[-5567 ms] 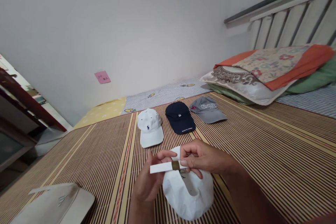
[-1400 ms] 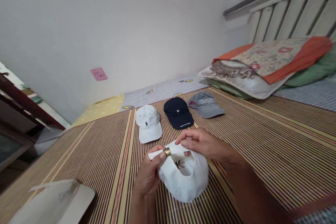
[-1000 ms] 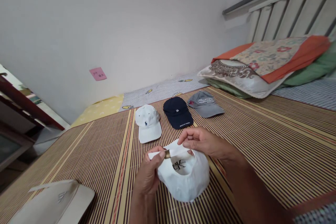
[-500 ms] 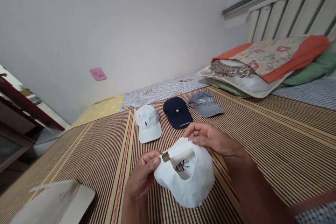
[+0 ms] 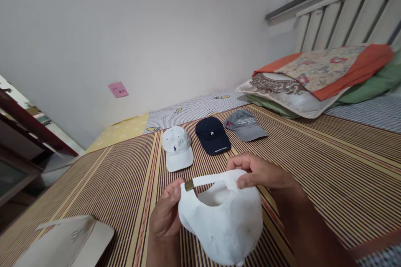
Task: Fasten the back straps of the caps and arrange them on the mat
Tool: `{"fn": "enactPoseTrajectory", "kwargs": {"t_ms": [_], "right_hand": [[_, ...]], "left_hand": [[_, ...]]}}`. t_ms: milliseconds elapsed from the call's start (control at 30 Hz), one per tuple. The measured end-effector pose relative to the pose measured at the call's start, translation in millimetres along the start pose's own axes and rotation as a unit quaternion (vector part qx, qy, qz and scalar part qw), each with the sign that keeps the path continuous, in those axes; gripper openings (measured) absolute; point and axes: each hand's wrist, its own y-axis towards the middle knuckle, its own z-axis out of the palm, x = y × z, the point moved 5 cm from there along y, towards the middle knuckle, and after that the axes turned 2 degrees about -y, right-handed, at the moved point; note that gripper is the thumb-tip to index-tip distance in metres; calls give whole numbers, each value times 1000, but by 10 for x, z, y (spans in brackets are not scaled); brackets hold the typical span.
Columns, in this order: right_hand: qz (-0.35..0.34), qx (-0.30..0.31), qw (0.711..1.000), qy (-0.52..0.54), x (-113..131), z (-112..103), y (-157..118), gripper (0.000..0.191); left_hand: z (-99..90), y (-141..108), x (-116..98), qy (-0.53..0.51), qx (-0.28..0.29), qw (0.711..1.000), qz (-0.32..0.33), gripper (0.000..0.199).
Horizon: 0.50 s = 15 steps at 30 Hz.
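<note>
A white baseball cap (image 5: 219,221) is held between both hands with its back opening and adjusting strap upward. My left hand (image 5: 166,208) pinches the cap's edge beside the brass-coloured buckle (image 5: 189,185). On the other side, my right hand (image 5: 258,171) grips the edge where the strap joins, thumb on the outside. Beyond the hands lie a white cap with a small dark emblem (image 5: 178,146), a navy cap (image 5: 212,133) and a grey cap with lettering (image 5: 246,124), in a row. A beige cap (image 5: 69,242) rests at the lower left, partly cut off by the frame.
A striped bamboo mat (image 5: 313,167) covers the bed. Pillows (image 5: 291,91) under an orange floral cloth (image 5: 326,66) are piled at the right, below a radiator (image 5: 344,16). A pink note (image 5: 118,89) is stuck on the wall.
The held white cap has tilted and come a little lower and nearer, so the letters inside no longer show. My right hand has shifted slightly down and right along with it.
</note>
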Motion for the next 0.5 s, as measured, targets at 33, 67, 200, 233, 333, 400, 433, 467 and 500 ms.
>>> {"fn": "enactPoseTrajectory", "kwargs": {"t_ms": [33, 67, 200, 233, 333, 400, 433, 467, 500], "right_hand": [[-14, -8, 1000, 13, 5, -2, -6, 43], [-31, -20, 999, 34, 8, -4, -14, 42], [-69, -62, 987, 128, -6, 29, -48, 36], [-72, -71, 984, 148, -7, 45, -54, 34], [-80, -84, 973, 200, 29, 98, -68, 29], [-93, -88, 968, 216, 84, 115, -85, 27], [-99, -86, 967, 219, 118, 119, -97, 27], [-105, -83, 967, 217, 152, 117, -112, 28], [-109, -81, 968, 213, 183, 109, -129, 29]], "left_hand": [[-9, -4, 6, 3, 1, 1000, 0, 27], [-17, -7, 17, 8, 7, 1000, 0, 28], [-16, -13, 67, 33, 32, 999, -6, 33], [-9, -17, 67, 36, 30, 999, -6, 33], [34, -54, 32, 28, 31, 999, 5, 30], [78, -101, 2, 20, 47, 999, 8, 31], [97, -128, -5, 23, 55, 998, 5, 31], [114, -153, -5, 32, 61, 998, -1, 32], [130, -174, 0, 47, 66, 997, -7, 32]]}}
